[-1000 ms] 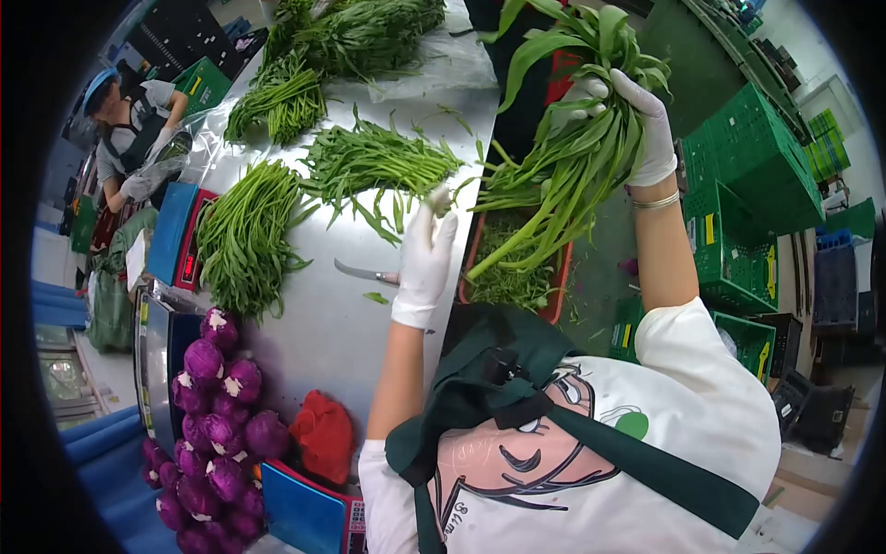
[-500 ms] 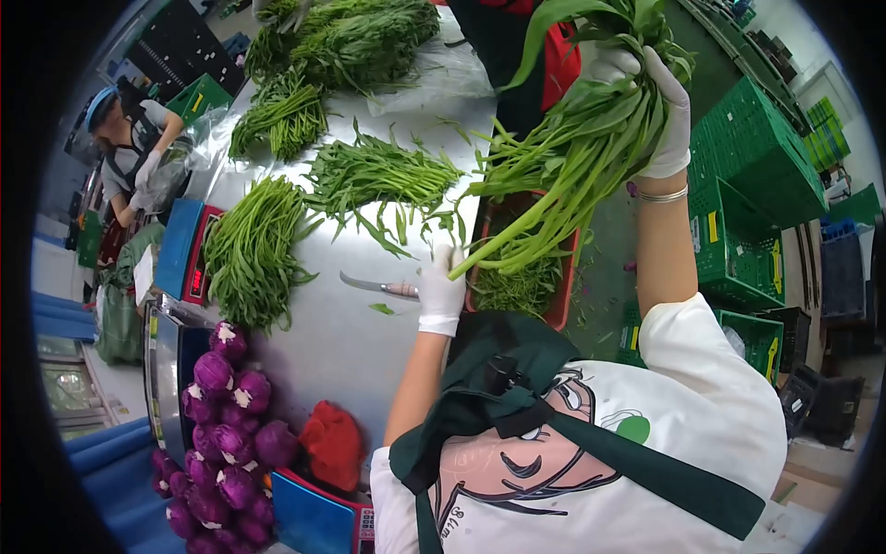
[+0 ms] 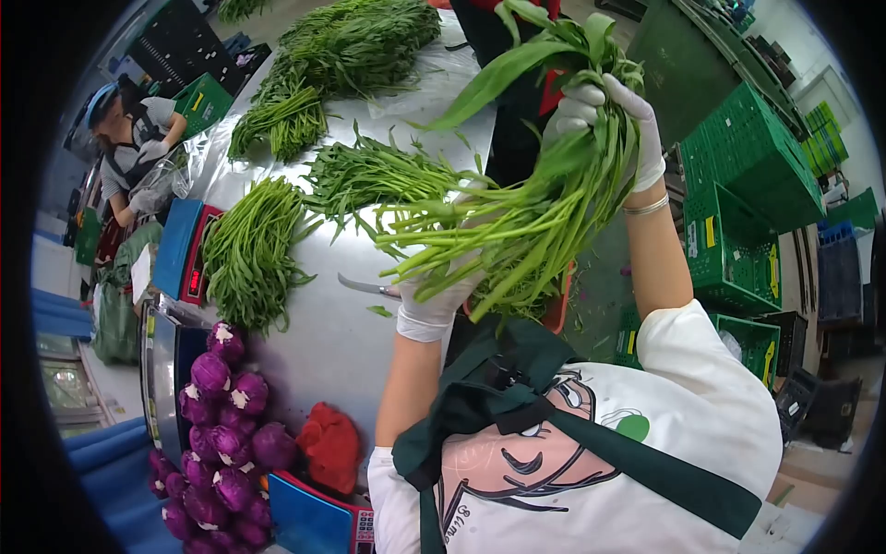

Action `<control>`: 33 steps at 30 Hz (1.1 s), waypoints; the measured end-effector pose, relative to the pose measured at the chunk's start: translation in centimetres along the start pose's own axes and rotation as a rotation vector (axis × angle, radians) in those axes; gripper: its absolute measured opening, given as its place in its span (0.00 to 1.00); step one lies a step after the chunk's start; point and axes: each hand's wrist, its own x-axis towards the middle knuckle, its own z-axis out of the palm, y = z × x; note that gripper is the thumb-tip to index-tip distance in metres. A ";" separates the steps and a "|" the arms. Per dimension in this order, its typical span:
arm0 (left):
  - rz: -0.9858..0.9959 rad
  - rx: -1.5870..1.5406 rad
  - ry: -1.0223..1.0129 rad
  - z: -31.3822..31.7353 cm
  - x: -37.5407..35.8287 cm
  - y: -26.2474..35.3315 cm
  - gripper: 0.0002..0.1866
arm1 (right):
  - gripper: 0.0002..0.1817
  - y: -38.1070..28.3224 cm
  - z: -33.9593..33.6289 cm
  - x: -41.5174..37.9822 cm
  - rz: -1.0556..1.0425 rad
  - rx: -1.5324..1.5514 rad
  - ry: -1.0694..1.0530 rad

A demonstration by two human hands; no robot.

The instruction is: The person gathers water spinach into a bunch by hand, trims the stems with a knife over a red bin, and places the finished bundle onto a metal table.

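My gloved right hand (image 3: 620,129), raised at the upper right, is closed around the leafy part of a bunch of water spinach (image 3: 544,212). Its stems fan down to the left over my gloved left hand (image 3: 432,309), which touches them from behind and below. Most of the left fingers are hidden by the stems. On the metal table (image 3: 323,355), a knife (image 3: 360,286) with a curved blade lies left of my left hand, its handle partly covered. Loose water spinach (image 3: 378,175) is just beyond the stem ends.
More bunches lie left (image 3: 254,249) and at the back (image 3: 355,46). Scales (image 3: 180,249) and bagged purple onions (image 3: 221,443) stand on the left; a red cloth (image 3: 329,448) sits nearby. An orange tub (image 3: 558,309) holds trimmings. Green crates (image 3: 748,157) stand right; a co-worker (image 3: 138,148) is at far left.
My right hand has moved left and slightly down with the water spinach, and its stems have swung left across my left hand. The left hand has gone from one stem to behind the bunch.
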 end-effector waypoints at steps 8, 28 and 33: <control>-0.033 -0.834 -0.113 0.3 -2.1 0.9 0.15 | 0.12 0.0 0.1 -0.5 0.003 0.133 0.060; -0.498 1.241 0.472 -7.1 -2.9 -4.1 0.21 | 0.12 -1.6 0.9 -2.5 -0.150 -0.026 0.040; 0.160 0.739 0.315 -1.6 0.2 -0.3 0.21 | 0.14 -1.1 1.3 -2.8 -0.063 0.001 -0.055</control>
